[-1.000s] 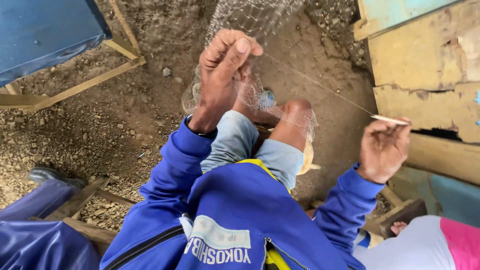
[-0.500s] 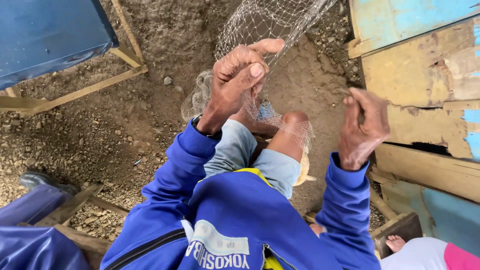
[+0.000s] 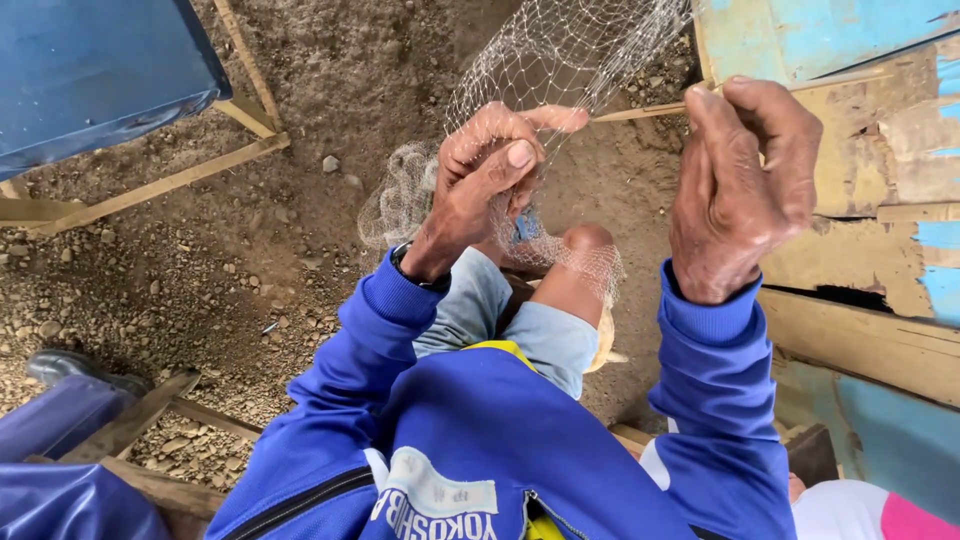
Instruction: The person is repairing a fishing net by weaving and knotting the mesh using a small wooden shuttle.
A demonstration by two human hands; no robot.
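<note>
— What is seen nearest?

— A blue jacket, its sleeves raised, and a bare knee draped with netting.

— And the hands?

— The fishing net is pinched by the left hand, thumb pressed over the mesh. The right hand is closed around a thin wooden needle, whose tip is pointed at the left forefinger.

— Beyond them?

— The net is stretched upward over gravelly ground. A blue bench is seen at the left, and worn painted planks at the right.
</note>
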